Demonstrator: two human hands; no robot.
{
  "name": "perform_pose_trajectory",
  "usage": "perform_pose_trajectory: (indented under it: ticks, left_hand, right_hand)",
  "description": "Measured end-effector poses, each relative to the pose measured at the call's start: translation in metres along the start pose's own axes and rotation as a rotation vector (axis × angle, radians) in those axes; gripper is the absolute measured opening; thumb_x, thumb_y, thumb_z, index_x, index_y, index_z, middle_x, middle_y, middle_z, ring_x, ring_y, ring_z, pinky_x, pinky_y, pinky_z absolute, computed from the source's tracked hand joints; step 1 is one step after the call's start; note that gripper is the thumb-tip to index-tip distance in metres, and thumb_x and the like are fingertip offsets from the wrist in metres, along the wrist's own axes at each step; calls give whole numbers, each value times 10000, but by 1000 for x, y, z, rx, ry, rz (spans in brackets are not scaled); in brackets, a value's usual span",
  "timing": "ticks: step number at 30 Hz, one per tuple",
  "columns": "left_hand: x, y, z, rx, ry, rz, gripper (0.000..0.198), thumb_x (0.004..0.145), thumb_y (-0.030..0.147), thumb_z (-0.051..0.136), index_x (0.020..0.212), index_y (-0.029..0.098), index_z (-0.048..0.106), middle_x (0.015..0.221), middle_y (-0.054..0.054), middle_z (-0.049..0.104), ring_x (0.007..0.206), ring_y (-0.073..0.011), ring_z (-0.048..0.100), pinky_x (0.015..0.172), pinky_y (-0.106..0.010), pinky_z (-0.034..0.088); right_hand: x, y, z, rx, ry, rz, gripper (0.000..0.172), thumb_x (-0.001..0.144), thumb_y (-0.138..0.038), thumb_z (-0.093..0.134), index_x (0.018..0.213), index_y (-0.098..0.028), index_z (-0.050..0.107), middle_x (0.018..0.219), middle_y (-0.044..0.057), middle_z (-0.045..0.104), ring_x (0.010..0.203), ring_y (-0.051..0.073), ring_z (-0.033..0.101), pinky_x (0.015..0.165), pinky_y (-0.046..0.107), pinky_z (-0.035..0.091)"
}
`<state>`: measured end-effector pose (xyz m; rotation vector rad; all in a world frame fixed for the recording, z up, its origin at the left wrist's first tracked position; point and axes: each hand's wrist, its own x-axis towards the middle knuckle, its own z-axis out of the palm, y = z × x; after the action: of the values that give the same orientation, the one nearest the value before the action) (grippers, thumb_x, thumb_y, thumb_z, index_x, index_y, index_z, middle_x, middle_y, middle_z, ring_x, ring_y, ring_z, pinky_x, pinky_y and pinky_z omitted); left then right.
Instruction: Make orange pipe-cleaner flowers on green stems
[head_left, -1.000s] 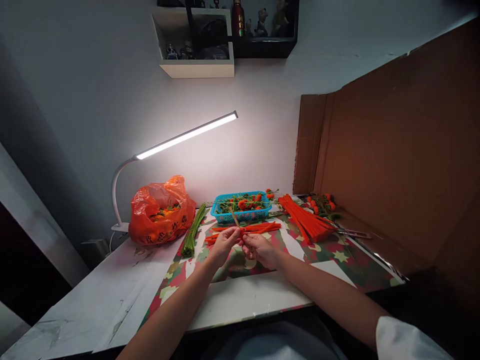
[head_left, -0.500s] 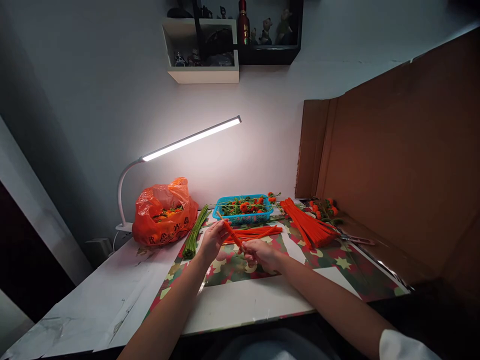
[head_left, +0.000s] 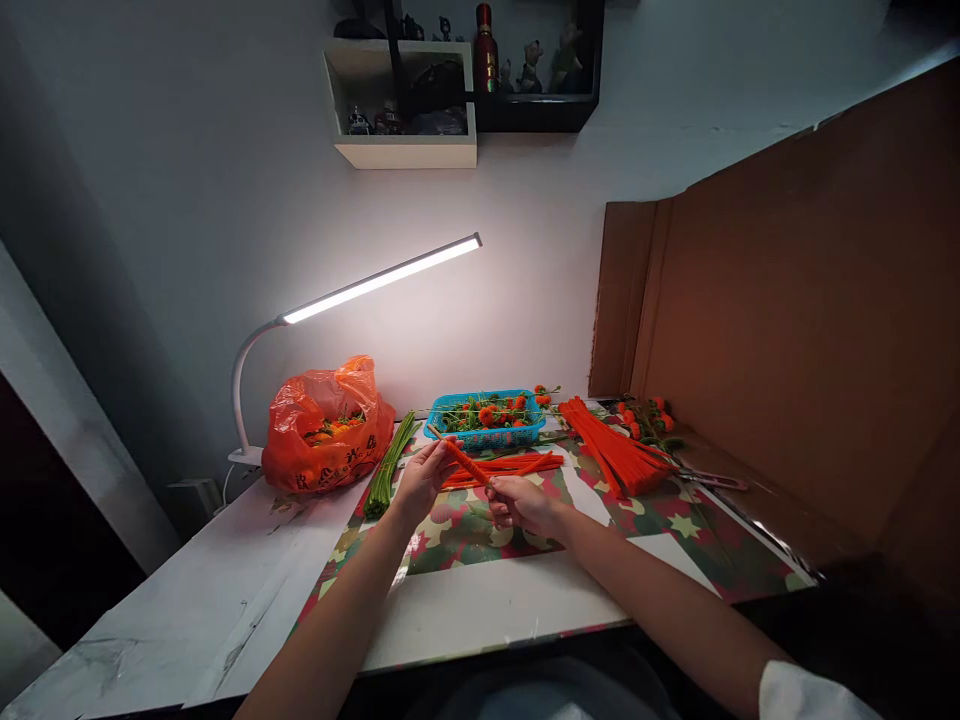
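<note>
Between my hands runs a thin wooden stick with an orange pipe cleaner coiled tightly round it. My left hand pinches its upper left end, where the bare tip pokes out. At the lower right end, the fingers of my right hand are closed on the coil, hiding that end. Behind them, loose orange pipe cleaners lie on the table. A bundle of green pipe cleaners rests to the left, and a thick bundle of orange ones to the right.
A blue basket of orange flowers with green stems stands at the back. An orange plastic bag sits left, beside a lit lamp. Scissors and more orange flowers lie right, near a tall cardboard panel.
The stick with its orange coil has tilted slightly flatter, its bare tip shifting a little left. Both hands keep their grip in nearly the same place.
</note>
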<state>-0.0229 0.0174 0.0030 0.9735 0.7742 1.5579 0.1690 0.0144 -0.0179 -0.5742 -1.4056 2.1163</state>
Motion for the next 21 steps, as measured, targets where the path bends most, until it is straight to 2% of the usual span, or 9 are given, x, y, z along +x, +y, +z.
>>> perform_pose_trajectory:
  ticks: [3,8,11,15,18,21]
  left_hand:
    - [-2,5,-1,0,-20,-55,225,694,254,718,879,143,653,839,-57,705,749,-147,658,662,-235,511]
    - [-6,15,-4,5,-88,-175,177,735,180,678,908,167,644,950,-56,694,819,-155,662,697,-251,516]
    - [-7,16,-5,-4,-106,-219,185,740,152,665,923,163,645,979,-60,686,857,-162,657,706,-253,516]
    - [-7,11,-2,-15,-123,-195,226,731,192,681,954,168,650,1009,-76,676,877,-173,647,717,-260,514]
    - [-11,2,5,32,-177,-172,318,704,294,712,996,179,653,1039,-94,660,838,-175,636,651,-246,507]
    - [-16,-8,11,202,-276,-219,417,654,276,753,1045,171,651,971,-86,659,697,-109,594,525,-171,430]
  right_hand:
    - [3,5,-2,-80,40,-82,326,790,-476,525,685,-182,431,470,-86,324,405,53,244,433,194,209]
    - [7,6,-5,-271,238,-294,418,698,-573,581,642,-185,435,467,-90,349,387,51,282,412,207,218]
    - [8,4,-8,-334,316,-347,443,678,-608,570,639,-185,448,459,-90,353,392,57,308,412,211,252]
    - [10,4,-8,-317,321,-341,469,658,-636,571,636,-186,440,450,-96,354,386,54,314,411,210,273]
    - [10,4,-5,-259,295,-331,478,654,-645,574,647,-189,429,442,-99,360,376,54,321,403,207,262]
    - [10,5,-2,-253,269,-333,471,673,-638,568,654,-184,441,436,-94,368,374,55,323,395,205,252]
